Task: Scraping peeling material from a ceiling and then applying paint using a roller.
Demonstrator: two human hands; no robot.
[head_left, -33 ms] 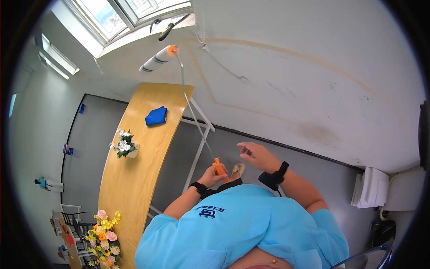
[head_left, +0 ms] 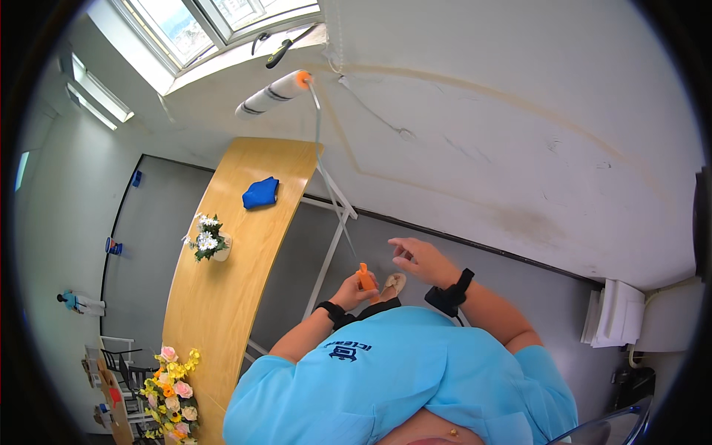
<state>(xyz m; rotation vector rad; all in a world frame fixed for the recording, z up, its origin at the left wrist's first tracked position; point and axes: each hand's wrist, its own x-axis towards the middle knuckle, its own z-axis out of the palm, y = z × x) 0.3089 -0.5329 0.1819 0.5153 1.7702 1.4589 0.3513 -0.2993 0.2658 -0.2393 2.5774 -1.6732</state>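
My left hand (head_left: 351,293) is closed round the orange handle of a long-handled paint roller (head_left: 274,95). Its thin metal rod runs up and away from the hand, and the white sleeve with dark stripes and an orange end cap is raised in front of the wall, beyond the table's far end. My right hand (head_left: 421,261) hovers to the right of the handle, fingers loosely bent and apart, holding nothing. Both wrists carry black straps.
A long wooden table (head_left: 248,278) on white legs stands at left, bearing a folded blue cloth (head_left: 260,193), potted white flowers (head_left: 209,239) and a colourful bouquet (head_left: 176,397). The marked white wall (head_left: 475,148) rises ahead and right. Another person (head_left: 80,303) stands far left.
The roller's sleeve and rod have swung a little to the right, and the handle has shifted slightly with them. My right hand has moved slightly left.
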